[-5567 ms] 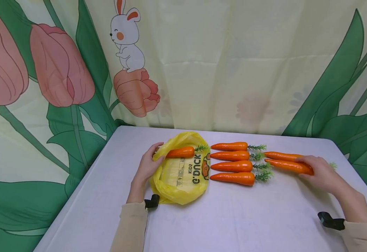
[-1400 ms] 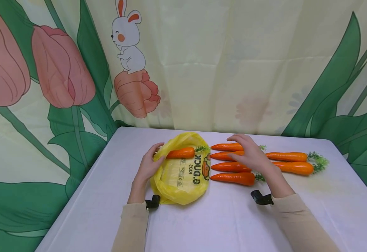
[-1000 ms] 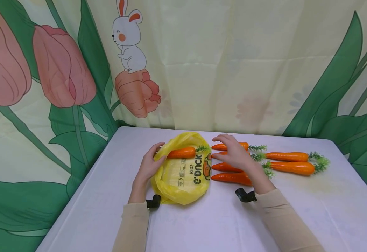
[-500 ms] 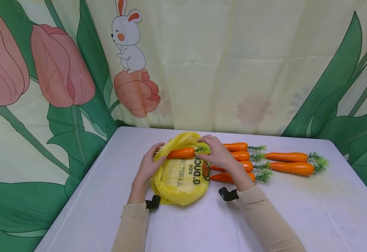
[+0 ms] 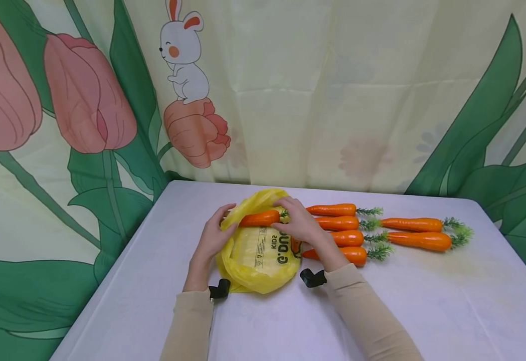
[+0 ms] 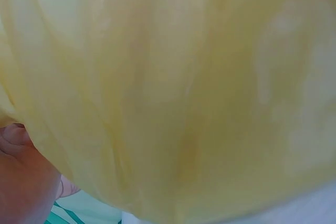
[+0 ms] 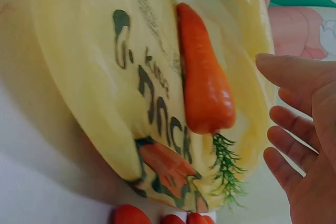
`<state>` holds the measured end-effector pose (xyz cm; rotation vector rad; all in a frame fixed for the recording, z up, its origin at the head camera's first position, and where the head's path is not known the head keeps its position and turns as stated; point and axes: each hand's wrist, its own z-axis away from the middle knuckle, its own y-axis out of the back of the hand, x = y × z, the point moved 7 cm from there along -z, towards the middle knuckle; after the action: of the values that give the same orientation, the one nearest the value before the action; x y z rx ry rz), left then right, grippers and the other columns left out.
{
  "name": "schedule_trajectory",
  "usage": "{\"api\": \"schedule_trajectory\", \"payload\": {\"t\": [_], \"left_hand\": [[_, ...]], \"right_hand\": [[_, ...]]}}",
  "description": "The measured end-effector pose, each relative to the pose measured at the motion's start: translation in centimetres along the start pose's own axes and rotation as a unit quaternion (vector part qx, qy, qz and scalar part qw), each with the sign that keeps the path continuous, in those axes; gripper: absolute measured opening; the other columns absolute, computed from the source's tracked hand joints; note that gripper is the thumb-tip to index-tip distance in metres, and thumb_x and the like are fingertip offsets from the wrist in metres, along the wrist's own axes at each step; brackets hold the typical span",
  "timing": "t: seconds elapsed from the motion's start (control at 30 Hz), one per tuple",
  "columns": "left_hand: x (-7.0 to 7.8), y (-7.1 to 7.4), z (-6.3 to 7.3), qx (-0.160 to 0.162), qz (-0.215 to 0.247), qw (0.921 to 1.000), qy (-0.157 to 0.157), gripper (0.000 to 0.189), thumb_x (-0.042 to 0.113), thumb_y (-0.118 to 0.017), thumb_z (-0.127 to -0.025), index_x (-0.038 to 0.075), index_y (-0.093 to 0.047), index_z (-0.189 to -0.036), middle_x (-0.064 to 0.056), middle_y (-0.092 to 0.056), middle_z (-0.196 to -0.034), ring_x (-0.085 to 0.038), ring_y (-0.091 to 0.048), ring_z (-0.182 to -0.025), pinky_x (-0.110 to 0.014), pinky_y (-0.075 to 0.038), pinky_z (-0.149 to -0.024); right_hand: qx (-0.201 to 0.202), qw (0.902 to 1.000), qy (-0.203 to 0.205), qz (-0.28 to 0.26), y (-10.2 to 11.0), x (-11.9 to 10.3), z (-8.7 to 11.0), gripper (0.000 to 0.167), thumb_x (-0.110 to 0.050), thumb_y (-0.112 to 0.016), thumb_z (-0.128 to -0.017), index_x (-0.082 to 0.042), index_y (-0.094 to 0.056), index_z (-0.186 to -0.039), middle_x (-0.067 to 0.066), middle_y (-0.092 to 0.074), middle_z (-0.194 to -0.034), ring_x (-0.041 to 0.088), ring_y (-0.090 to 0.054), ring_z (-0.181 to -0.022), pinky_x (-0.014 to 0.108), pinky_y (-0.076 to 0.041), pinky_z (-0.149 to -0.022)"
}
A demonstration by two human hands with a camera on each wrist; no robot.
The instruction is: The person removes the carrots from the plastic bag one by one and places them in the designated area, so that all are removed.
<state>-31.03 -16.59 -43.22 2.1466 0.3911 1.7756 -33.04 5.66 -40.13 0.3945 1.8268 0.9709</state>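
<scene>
A yellow plastic bag [image 5: 263,281] with dark print lies with its mouth spread wide. My left hand [image 5: 214,237] grips its left rim, thumb inside and fingers behind; in the left wrist view the bag's yellow film covers most of the picture. One orange carrot [image 5: 260,218] with a green top rests inside, its tip toward my left hand. Over the bag's right side hovers my right hand [image 5: 300,220], fingers spread and holding nothing. From the right wrist, the carrot [image 7: 206,77] shows whole, apart from my fingertips.
Right of the bag, several carrots [image 5: 347,254] lie in parallel, tips pointing left. Two more carrots [image 5: 418,241] lie farther right. A white cloth covers the table [image 5: 425,301]; a printed curtain [image 5: 357,100] hangs behind it.
My right hand has let go of a carrot at the far right and swept left above the row to the bag. My left hand has kept its grip on the rim.
</scene>
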Motion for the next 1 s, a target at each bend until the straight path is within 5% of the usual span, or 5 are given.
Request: {"api": "schedule_trajectory", "payload": {"t": [0.5,1.0], "left_hand": [[0.1,0.1,-0.1,0.002,0.003,0.9999,-0.009,0.052,0.005,-0.067,-0.095,0.011,-0.051,-0.145,-0.014,-0.060,-0.124,-0.031,-0.058,-0.107,-0.046,-0.048,-0.095],[0.2,0.0,-0.1,0.001,0.001,1.0000,-0.009,0.054,0.004,-0.068,-0.095,0.009,-0.051,-0.146,-0.016,-0.060,-0.125,-0.031,-0.059,-0.108,-0.046,-0.050,-0.095]], "right_hand": [[0.003,0.9995,0.027,0.014,-2.6,0.0,-1.6,0.050,-0.019,-0.079,-0.089,-0.004,-0.060,-0.133,0.013,-0.054,-0.138,0.029,-0.048,-0.128,0.044,-0.039,-0.108],[-0.037,0.9967,0.001,0.072,-3.6,0.0,-2.5,0.053,-0.023,-0.078,-0.090,-0.007,-0.059,-0.136,0.012,-0.052,-0.141,0.028,-0.048,-0.129,0.043,-0.039,-0.108]]}}
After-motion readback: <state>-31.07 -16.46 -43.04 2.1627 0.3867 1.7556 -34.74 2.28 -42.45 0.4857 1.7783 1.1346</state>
